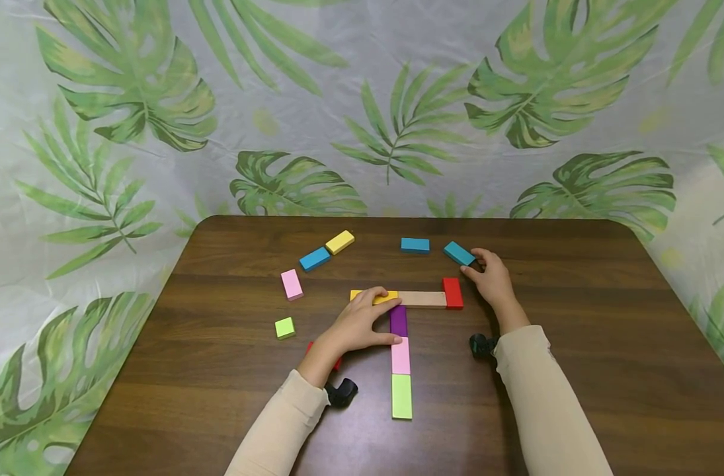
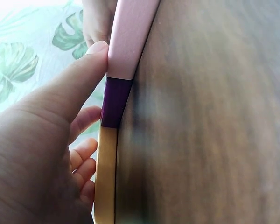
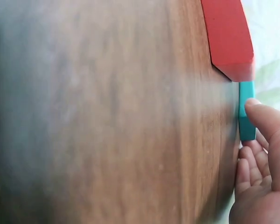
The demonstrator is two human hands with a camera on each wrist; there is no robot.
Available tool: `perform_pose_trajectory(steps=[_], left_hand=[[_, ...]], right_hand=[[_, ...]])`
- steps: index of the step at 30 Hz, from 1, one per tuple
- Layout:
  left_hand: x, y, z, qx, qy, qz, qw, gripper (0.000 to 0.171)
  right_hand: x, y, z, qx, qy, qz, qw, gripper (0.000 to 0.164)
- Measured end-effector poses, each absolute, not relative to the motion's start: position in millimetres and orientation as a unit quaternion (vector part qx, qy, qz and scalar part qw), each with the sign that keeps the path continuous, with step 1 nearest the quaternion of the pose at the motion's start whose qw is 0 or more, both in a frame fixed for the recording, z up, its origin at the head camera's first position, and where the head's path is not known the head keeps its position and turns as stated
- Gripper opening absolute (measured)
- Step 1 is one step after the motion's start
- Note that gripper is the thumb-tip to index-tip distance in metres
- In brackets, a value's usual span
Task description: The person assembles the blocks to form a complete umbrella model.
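My left hand (image 1: 358, 324) lies spread over a T of flat wooden blocks, thumb at the pink block (image 1: 400, 357) and fingertips over the yellow block (image 1: 388, 295) and near the purple block (image 1: 399, 322). The T's bar continues with a plain wood block (image 1: 421, 299) and a red block (image 1: 453, 293) set crosswise; a light green block (image 1: 401, 396) ends its stem. At the back right, my right hand (image 1: 492, 276) pinches the near end of a slanted teal block (image 1: 459, 253). The right wrist view shows the thumb against this teal block (image 3: 247, 109), with fingers behind.
Loose blocks lie around on the wooden table (image 1: 219, 396): a blue block (image 1: 415, 245), another blue one (image 1: 315, 259) by a yellow one (image 1: 340, 242), a pink one (image 1: 291, 284) and a small green one (image 1: 285, 328). Red (image 1: 338, 364) shows partly behind the left wrist.
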State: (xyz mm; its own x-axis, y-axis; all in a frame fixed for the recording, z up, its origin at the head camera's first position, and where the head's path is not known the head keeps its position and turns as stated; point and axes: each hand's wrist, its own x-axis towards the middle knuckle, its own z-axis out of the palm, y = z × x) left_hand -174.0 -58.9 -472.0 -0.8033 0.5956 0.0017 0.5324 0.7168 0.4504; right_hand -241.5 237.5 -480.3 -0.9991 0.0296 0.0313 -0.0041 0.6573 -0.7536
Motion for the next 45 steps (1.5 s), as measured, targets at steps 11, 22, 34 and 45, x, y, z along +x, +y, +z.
perform_pose_trajectory(steps=[11,22,34,45], left_hand=[[-175.0,-58.2,-471.9,0.304,0.924,0.22,0.073,0.073],[-174.6,-58.0,-471.8,0.304,0.924,0.221,0.074,0.073],[-174.5,-58.8,-473.4,0.302,0.924,0.223,0.074,0.073],[-174.4,-59.4,-473.1,0.304,0.923,0.226,0.074,0.073]], right_hand=[[-241.6,236.1,-480.9,-0.011,-0.915,0.4,0.049,0.039],[-238.6,233.3,-480.9,-0.015,-0.893,0.442,0.083,0.038],[-236.6,215.5,-479.0,0.019,-0.883,0.462,0.084,0.035],[-233.3,203.9,-478.4,0.034,-0.88,0.469,0.069,0.035]])
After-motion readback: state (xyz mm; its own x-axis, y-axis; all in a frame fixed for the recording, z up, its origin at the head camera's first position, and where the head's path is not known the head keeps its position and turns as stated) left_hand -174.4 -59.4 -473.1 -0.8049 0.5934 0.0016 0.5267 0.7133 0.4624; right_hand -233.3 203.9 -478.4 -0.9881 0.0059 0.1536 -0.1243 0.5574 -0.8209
